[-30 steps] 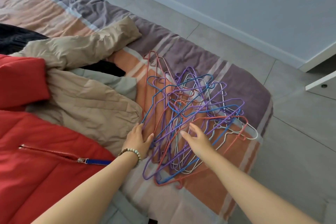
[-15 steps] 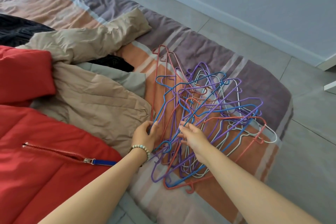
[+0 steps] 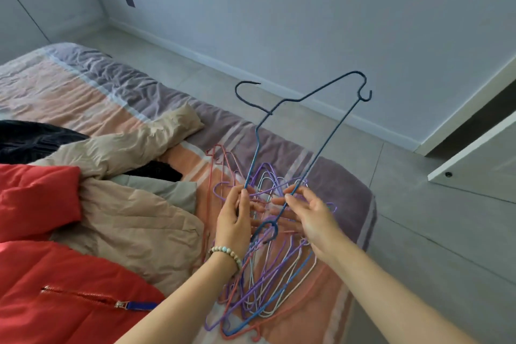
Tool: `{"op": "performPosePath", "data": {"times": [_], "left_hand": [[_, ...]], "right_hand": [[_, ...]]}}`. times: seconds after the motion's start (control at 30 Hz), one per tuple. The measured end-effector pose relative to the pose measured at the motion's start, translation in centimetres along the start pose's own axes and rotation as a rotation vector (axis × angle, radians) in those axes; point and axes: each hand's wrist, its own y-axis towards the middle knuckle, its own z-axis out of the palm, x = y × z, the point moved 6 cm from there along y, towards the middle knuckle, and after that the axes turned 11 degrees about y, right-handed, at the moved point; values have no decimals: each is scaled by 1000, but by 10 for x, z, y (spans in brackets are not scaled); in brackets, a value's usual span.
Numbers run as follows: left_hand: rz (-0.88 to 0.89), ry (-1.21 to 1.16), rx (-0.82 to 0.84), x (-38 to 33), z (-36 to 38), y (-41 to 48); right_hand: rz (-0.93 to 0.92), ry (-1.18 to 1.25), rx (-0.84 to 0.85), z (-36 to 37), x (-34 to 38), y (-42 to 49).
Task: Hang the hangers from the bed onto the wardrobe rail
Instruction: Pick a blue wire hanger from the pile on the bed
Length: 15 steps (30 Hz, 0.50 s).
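Observation:
A dark blue wire hanger point(image 3: 324, 148) is lifted off the bed point(image 3: 111, 92), its hook up and to the left. My left hand point(image 3: 234, 223) grips the wire at its lower left corner. My right hand point(image 3: 310, 218) pinches the long bar between thumb and forefinger, with the other fingers spread. Below both hands a tangled pile of purple, pink, white and blue hangers point(image 3: 268, 296) lies on the striped cover at the bed's corner. No wardrobe rail is in view.
A red padded jacket point(image 3: 55, 288), a beige jacket point(image 3: 134, 220) and a dark garment point(image 3: 28, 137) lie on the bed to the left. Grey tiled floor point(image 3: 432, 232) runs along the right, where a white door panel point(image 3: 474, 153) stands by a dark opening.
Both hands were down on the pile. They have since picked out the blue hanger and raised it above the others, and my head has tilted up toward the wall.

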Motion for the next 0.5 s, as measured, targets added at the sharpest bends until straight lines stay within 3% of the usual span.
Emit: {"op": "performPosePath", "data": {"times": [0.2,0.5], "left_hand": [[239,-7,218,-162,70,-33],[456,30,505,-374,154,-129]], "right_hand": [[-219,-31,-156,-63,145,-71],[-331,-544,-357,-154,318,-242]]}}
